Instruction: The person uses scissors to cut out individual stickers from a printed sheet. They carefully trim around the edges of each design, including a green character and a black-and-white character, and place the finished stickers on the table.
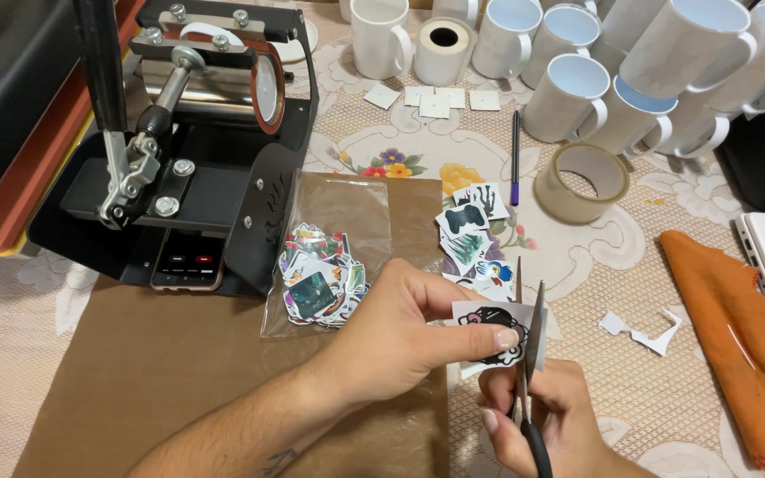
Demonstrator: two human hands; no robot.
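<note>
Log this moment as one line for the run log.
left hand: holds sticker cutout | right hand: scissors open at its edge | nearby: bag of stickers, mug press

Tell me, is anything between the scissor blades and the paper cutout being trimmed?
Nothing visible. The left hand pinches the cutout by its edge, and the scissors in the right hand stand open right at its right edge, with no other thing between blades and paper.
</note>
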